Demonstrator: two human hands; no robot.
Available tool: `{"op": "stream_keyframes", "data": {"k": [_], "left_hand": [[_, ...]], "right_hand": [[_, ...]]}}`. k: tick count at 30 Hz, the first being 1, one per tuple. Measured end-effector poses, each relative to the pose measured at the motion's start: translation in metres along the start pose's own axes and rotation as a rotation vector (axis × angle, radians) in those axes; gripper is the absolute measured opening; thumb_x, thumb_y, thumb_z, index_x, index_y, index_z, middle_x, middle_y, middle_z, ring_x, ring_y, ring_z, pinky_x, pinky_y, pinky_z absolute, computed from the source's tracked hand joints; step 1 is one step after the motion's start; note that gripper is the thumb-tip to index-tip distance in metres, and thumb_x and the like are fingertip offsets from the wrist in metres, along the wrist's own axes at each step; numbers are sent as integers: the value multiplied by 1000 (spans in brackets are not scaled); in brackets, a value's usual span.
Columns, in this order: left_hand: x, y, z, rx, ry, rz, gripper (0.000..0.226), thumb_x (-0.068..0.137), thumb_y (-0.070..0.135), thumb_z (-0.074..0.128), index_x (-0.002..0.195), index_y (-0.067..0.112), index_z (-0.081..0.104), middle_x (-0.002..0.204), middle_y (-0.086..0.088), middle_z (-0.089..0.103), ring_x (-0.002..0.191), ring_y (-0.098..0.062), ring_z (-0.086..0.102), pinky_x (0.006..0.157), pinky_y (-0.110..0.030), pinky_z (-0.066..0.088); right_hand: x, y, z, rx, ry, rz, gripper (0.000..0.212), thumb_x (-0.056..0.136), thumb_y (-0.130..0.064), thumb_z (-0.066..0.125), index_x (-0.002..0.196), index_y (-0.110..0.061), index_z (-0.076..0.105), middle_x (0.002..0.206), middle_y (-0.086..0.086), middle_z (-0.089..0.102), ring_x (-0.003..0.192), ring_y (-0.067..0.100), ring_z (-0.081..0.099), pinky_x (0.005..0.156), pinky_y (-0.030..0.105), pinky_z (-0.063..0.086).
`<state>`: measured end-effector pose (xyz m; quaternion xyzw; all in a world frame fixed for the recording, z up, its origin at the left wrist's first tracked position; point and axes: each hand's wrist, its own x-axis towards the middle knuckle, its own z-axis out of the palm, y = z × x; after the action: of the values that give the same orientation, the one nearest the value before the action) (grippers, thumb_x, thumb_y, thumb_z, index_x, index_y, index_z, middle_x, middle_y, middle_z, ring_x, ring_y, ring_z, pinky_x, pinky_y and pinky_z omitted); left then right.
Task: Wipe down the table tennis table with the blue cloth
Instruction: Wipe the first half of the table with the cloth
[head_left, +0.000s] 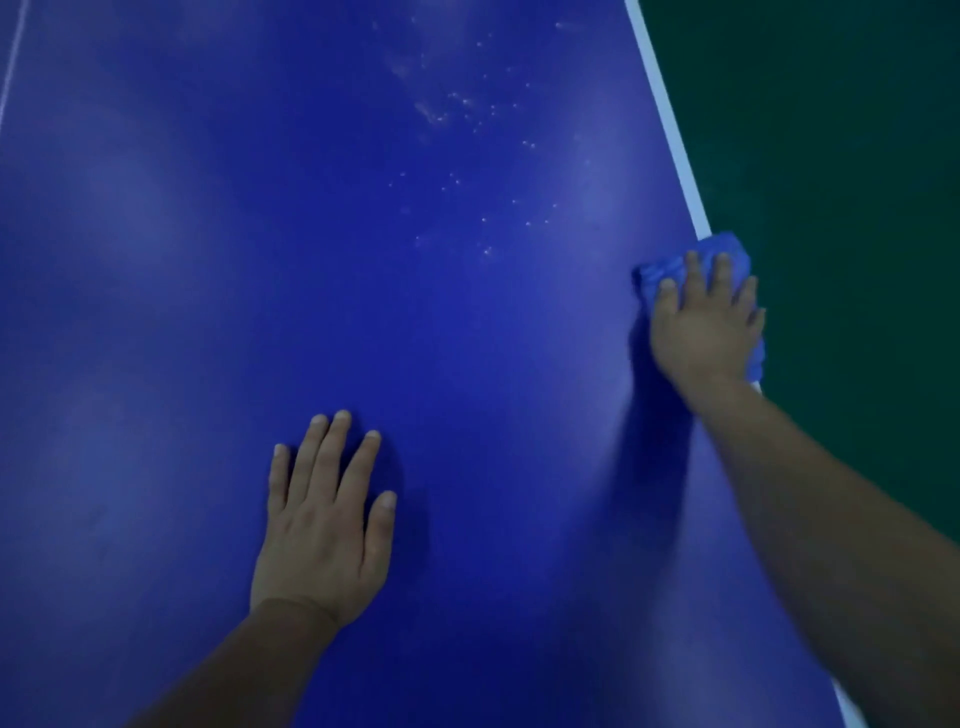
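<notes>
The person leans over the table tennis table (260, 234) with both arms out. The right hand (706, 322) lies palm-down on the blue cloth (727, 247), fingers laid fairly straight and pressing it flat; the picture is dim, so the thumb is hard to make out. The cloth is bunched under that hand right at the table's right side, covering the white edge line (670, 124) and hanging slightly over the green floor (831, 156). The left hand (324, 525) rests flat on the bare blue surface, fingers spread, holding nothing, well apart from the cloth. Pale specks (467, 109) dot the table farther away
</notes>
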<state>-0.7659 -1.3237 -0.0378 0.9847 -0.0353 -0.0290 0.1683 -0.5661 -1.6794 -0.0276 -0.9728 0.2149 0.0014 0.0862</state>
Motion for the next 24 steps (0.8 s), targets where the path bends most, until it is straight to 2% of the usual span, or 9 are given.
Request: {"op": "stream_keyframes", "data": {"k": [3,5,7,9,11,13,15,21,24], "left_hand": [[0,0,2,9,-7,-3,65,105,48,17,149,10,45,163,-11,28,155,-25,13,123,-55,8],[1,-1,3,19,-6,-3,64,103,46,21,148,9,46,163,-11,29,154,-26,15,122,-57,11],[1,-1,3,21,-2,-6,63,102,45,24,148,10,46,162,-11,29,154,-27,16,122,-59,13],[1,0,4,16,-3,-9,63,101,46,24,148,10,46,163,-10,28,155,-25,14,122,-58,11],[1,-1,3,6,-11,-2,65,100,48,25,148,10,45,163,-11,27,155,-25,12,123,-56,8],[2,0,3,-8,-11,13,68,99,52,26,148,9,46,163,-12,27,155,-25,11,124,-54,4],[1,0,1,-8,-13,11,73,99,57,22,148,9,46,163,-12,27,155,-25,10,125,-52,2],[2,2,-7,-27,-16,16,69,97,58,31,148,13,47,162,-10,29,155,-24,12,125,-51,3],[3,-1,-12,-170,11,-6,64,98,55,30,146,18,50,162,-2,31,154,-14,11,126,-45,2]], "right_hand": [[-92,-60,22,-49,66,-425,60,98,-46,29,151,-22,44,160,11,36,146,44,30,114,65,26],[-163,-85,32,-42,-42,-840,56,100,-47,35,150,-26,45,161,6,34,149,39,26,117,63,22],[-180,-81,28,-11,-149,-1056,53,100,-49,39,150,-31,44,162,1,33,151,34,24,121,57,16],[-132,-55,30,-46,-12,-956,52,98,-47,42,145,-28,52,156,4,43,144,38,37,115,59,29],[-67,-17,21,-112,110,-535,54,99,-47,37,146,-24,52,155,10,44,140,43,41,110,63,35],[-31,11,-4,-31,44,-50,57,103,-49,31,155,-27,37,164,7,28,149,39,25,118,61,22],[-42,-3,-5,22,9,129,59,104,-51,27,158,-29,27,167,3,18,152,35,15,122,57,11],[-177,-67,28,-74,-54,-854,56,100,-52,34,149,-29,47,161,0,35,150,32,26,119,55,22],[-144,-52,26,-146,-5,-953,54,98,-53,38,145,-29,52,156,4,43,143,38,39,111,57,34]]}}
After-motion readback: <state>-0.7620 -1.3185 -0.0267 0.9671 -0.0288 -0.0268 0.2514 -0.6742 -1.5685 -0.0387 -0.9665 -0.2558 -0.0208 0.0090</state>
